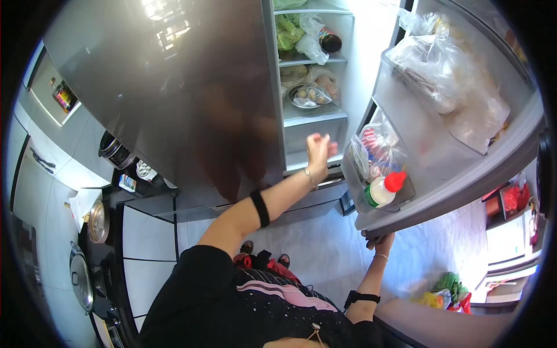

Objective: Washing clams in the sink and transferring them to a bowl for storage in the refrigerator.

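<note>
My left hand (319,151) reaches toward the open compartment of a refrigerator, in front of its lower drawer (314,135). Its fingers are loosely bent and apart, with nothing visible in them. My right hand (384,243) is at the outer edge of the open refrigerator door (439,217), gripping it; its fingers are partly hidden. A bottle with a red cap (383,190) stands in the lower door bin, beside a plastic bag of colourful packets (380,145). Above the drawer, a metal bowl (310,96) holds bagged food.
Leafy greens (288,32) and a dark-lidded jar (330,41) lie on an upper shelf. A large plastic bag (452,74) fills the upper door bin. The other refrigerator door (187,108) is closed. A lidded pan (81,278) stands at left; bags (448,293) lie on the floor at right.
</note>
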Available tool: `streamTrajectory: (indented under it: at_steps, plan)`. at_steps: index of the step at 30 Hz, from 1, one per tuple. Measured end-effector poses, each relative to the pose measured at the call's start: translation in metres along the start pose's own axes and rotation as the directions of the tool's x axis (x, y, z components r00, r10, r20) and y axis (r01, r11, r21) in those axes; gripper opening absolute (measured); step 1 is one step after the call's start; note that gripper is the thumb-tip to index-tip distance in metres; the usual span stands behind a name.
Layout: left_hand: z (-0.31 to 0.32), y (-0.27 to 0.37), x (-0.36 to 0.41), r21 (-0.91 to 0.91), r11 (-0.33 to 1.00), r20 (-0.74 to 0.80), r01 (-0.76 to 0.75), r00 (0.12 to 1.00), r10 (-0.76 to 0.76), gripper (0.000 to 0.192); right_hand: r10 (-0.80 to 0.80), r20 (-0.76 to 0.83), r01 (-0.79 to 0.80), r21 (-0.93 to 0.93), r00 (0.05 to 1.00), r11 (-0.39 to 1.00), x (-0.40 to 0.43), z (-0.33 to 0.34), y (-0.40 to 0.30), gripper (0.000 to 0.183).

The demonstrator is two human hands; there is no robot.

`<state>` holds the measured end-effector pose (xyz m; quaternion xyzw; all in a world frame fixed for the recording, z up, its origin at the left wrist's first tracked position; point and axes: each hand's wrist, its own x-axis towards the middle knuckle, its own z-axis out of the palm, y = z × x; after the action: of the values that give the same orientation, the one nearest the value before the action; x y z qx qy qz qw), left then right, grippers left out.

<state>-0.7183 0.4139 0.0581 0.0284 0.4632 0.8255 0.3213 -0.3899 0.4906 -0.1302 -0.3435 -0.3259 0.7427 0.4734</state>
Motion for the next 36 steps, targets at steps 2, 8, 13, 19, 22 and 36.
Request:
streamTrajectory:
  at_steps: [2,8,13,19,22,36]
  plan:
    - [-0.027,-0.005,-0.042,0.076,0.989,0.047,0.126,0.990,-0.129,0.038,0.089,0.015,-0.090,0.068,0.996,0.994,-0.008,0.006,0.004,0.037]
    - [-0.122,-0.013,-0.111,0.280,0.892,0.151,0.355,0.901,-0.406,0.025,0.227,0.112,-0.237,0.085,0.967,0.968,-0.051,0.034,0.037,0.039]
    - [-0.194,0.014,-0.147,0.380,0.839,0.136,0.389,0.874,-0.467,0.019,0.239,0.200,-0.272,0.156,0.950,0.949,-0.089,0.086,0.092,0.039]
    - [-0.268,0.038,-0.157,0.307,0.909,0.103,0.281,0.940,-0.325,0.021,0.331,0.170,-0.331,-0.031,0.928,0.943,-0.110,0.167,0.135,0.045]
    - [-0.285,0.050,-0.167,0.226,0.923,0.032,0.311,0.945,-0.326,0.021,0.336,0.206,-0.297,-0.199,0.919,0.934,-0.113,0.217,0.134,0.054]
    - [-0.326,0.063,-0.181,0.183,0.933,-0.067,0.311,0.950,-0.304,0.022,0.471,0.140,-0.483,0.077,0.871,0.872,-0.011,0.221,0.159,0.028]
